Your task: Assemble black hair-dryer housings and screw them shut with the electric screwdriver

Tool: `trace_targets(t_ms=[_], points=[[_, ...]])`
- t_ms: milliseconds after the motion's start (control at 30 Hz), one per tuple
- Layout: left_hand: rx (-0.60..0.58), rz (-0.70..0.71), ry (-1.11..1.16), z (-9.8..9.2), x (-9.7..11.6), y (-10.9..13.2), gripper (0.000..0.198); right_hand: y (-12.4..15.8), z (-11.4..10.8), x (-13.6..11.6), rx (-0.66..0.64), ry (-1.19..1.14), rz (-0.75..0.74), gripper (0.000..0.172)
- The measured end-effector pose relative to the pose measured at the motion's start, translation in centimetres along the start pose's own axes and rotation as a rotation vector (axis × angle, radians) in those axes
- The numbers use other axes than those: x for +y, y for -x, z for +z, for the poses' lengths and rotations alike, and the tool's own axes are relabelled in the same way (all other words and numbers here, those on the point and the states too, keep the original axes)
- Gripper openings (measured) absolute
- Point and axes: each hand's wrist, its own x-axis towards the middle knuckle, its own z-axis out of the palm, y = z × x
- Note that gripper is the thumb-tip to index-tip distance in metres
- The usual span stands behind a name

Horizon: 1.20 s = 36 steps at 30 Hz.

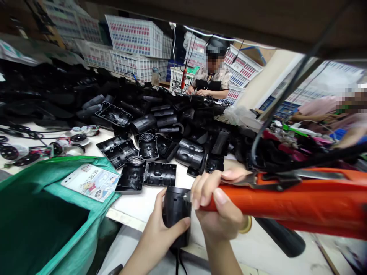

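My left hand (164,229) is wrapped round a black plastic housing (175,208) at the table's front edge, its thumb across the near face. Dark cords hang from the housing's lower end. In my right hand (219,206) is an orange electric screwdriver (286,198), lying nearly level with its tip pointing left at the housing's upper right side. Whether the tip sits in a screw is hard to make out. Just beyond the housing lie open black shell halves (160,173), some with round speaker-like grilles (147,137).
A large heap of black plastic parts (166,118) covers the table behind. At left are wired components (77,139) and a green bag (106,164) with a printed card (90,182). A grey cable (275,95) hangs at right. Co-workers (213,82) sit beyond, near white crates (134,36).
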Motion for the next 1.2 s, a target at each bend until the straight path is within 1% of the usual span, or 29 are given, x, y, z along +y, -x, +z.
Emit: trace_targets(t_ms=[133, 300, 400, 467, 567, 633, 700, 800, 867, 967, 1033, 1200], points=[[0.005, 0.024, 0.013, 0.0, 0.0, -0.2, 0.071, 0.9, 0.4, 1.1, -0.035, -0.041, 0.054, 0.015], [-0.022, 0.007, 0.018, 0.1, 0.2, 0.0, 0.073, 1.3, 0.0, 0.9, -0.096, 0.032, 0.042, 0.014], [-0.022, 0.013, 0.005, 0.5, 0.1, 0.2, 0.077, 1.6, -0.1, 1.3, -0.07, 0.036, 0.021, 0.014], [0.003, 0.006, 0.006, 0.7, 0.1, 0.3, 0.079, 1.9, -0.1, 1.9, -0.041, 0.026, -0.003, 0.014], [0.028, -0.015, 0.023, 0.8, 0.1, 0.3, 0.083, 2.4, -0.1, 2.5, -0.031, 0.028, -0.045, 0.011], [0.004, -0.033, 0.021, 0.7, 0.0, 0.1, 0.087, 2.4, -0.3, 2.5, -0.02, 0.031, -0.078, 0.01], [-0.037, -0.048, 0.008, 0.5, -0.1, 0.0, 0.088, 2.4, -0.6, 2.5, -0.017, 0.042, -0.107, 0.014], [-0.098, -0.017, 0.018, 0.2, -0.1, -0.3, 0.081, 2.6, -1.1, 2.6, -0.095, 0.094, -0.108, 0.022], [-0.102, 0.009, 0.024, 0.0, -0.1, -0.3, 0.077, 2.9, -1.3, 2.7, -0.121, 0.109, -0.103, 0.023], [-0.095, -0.002, 0.001, -0.1, -0.1, -0.3, 0.077, 3.0, -1.2, 2.9, -0.066, 0.075, -0.098, 0.011], [-0.112, -0.016, -0.014, -0.1, -0.1, -0.4, 0.076, 3.0, -1.0, 3.0, -0.039, 0.056, -0.096, 0.008], [-0.107, -0.04, 0.0, 0.0, 0.5, -0.4, 0.074, 3.0, -0.9, 3.5, 0.009, 0.021, -0.096, 0.015]])
